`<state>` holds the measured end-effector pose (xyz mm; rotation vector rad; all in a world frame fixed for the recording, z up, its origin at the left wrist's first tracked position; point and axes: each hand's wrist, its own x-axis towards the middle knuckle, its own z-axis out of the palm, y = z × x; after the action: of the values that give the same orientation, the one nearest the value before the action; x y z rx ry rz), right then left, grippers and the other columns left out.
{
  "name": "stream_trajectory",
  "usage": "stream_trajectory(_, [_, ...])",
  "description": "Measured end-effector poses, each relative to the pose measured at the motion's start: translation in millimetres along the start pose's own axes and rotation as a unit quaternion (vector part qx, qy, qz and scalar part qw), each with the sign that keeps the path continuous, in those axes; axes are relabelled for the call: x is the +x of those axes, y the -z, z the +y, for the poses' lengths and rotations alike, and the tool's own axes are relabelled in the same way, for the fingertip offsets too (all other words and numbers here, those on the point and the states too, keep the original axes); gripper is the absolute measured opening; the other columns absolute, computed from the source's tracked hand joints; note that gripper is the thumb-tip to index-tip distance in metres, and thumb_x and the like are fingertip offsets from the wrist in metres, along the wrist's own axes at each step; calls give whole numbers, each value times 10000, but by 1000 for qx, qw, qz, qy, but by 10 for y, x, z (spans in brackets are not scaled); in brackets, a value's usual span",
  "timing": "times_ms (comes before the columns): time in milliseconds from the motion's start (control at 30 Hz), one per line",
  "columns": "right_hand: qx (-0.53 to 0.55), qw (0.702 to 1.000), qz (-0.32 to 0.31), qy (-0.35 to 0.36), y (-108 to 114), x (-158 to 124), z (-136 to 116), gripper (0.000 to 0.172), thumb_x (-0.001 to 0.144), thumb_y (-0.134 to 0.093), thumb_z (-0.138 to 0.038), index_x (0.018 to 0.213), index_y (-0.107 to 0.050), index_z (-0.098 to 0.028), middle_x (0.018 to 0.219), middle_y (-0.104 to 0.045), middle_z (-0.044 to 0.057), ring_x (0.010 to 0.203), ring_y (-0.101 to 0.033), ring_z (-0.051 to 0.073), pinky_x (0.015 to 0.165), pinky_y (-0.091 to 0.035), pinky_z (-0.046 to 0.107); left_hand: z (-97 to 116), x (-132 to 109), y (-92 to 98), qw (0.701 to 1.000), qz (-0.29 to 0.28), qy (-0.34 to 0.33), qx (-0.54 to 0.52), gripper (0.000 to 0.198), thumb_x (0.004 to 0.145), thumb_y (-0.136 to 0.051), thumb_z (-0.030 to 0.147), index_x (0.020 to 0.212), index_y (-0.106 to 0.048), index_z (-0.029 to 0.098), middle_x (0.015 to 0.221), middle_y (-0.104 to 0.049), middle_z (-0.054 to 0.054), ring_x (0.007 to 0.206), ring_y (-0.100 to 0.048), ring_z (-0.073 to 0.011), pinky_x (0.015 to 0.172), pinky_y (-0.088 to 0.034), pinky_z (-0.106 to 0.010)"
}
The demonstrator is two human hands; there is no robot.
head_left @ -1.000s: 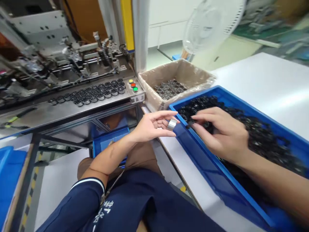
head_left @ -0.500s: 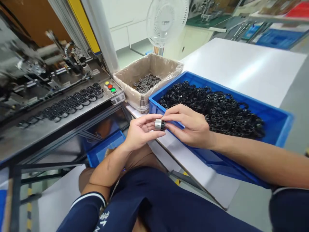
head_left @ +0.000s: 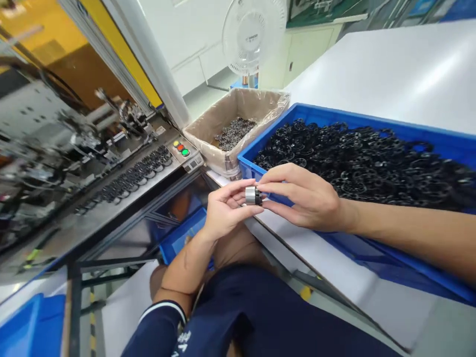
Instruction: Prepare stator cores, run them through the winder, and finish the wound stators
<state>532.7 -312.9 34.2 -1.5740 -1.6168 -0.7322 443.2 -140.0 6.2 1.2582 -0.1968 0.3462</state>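
Note:
Between my hands is a small silver metal cylinder (head_left: 250,195) with a black slotted plastic part (head_left: 258,196) at its right end. My left hand (head_left: 227,206) pinches the piece between thumb and forefinger, palm turned up. From the right, the fingertips of my right hand (head_left: 303,196) close on the black end. Just behind my right hand stands a blue bin (head_left: 247,171) heaped with black plastic rings (head_left: 357,163). How far the black part sits in the cylinder I cannot tell.
A plastic-lined box (head_left: 208,148) holds small metal parts (head_left: 236,133). To the left, a machine bench carries a row of black and silver parts (head_left: 136,176) beside a button panel (head_left: 185,152). Behind are a fan (head_left: 253,38) and a white table (head_left: 372,74).
The view has shifted, so the surroundings sit differently in the picture. Both hands still hold the piece between them, with almost the same grip.

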Motion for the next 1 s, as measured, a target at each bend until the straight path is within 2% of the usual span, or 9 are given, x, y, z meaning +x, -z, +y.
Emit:
stream_trajectory(100, [-2, 1000, -15, -2, 20, 10, -35, 342, 861, -701, -115, 1184, -600, -165, 1045, -695, 121, 989, -687, 231, 792, -634, 391, 11, -18, 4, 1000, 4, -9, -17, 498, 569, -935, 156, 1034, -765, 217, 925, -805, -17, 810, -777, -158, 769, -632, -222])
stream_trajectory(333, [-13, 1000, -24, -14, 19, 18, -37, 461, 865, -725, -204, 1296, -561, -213, 1053, -707, 117, 987, -694, 261, 764, -637, 419, 3, -37, 13, 999, -15, 26, -38, 527, 577, -937, 178, 1068, -748, 202, 933, -803, -33, 816, -778, -179, 784, -648, -261])
stream_trajectory(500, [-30, 999, -33, 16, 4, 22, -25, 406, 880, -715, -205, 1259, -574, -176, 1046, -705, 130, 987, -693, 262, 781, -637, 424, -24, -52, 30, 999, -28, 14, -34, 521, 615, -923, 196, 1099, -733, 209, 948, -796, -30, 841, -778, -184, 803, -646, -270])
stream_trajectory(700, [-35, 998, -38, 21, -6, 28, -28, 353, 896, -700, -204, 1227, -580, -174, 1025, -698, 125, 971, -688, 251, 775, -638, 421, -30, -68, 41, 998, -28, 38, -32, 534, 612, -927, 222, 1107, -729, 196, 973, -792, -46, 849, -770, -188, 809, -645, -289])
stream_trajectory(800, [-28, 999, -36, 18, -2, 27, -34, 337, 893, -696, -174, 1211, -585, -173, 1030, -695, 127, 976, -685, 247, 781, -635, 412, -27, -71, 40, 999, -27, 30, -33, 526, 610, -926, 221, 1098, -731, 200, 964, -788, -34, 860, -768, -186, 813, -643, -287])
stream_trajectory(1000, [-43, 998, -35, 31, -5, 21, -21, 293, 895, -712, -247, 1152, -613, -150, 974, -691, 128, 922, -680, 246, 761, -627, 409, -12, -78, 47, 998, -37, 45, -36, 514, 621, -920, 202, 1100, -733, 207, 930, -791, -24, 849, -775, -193, 816, -653, -303])
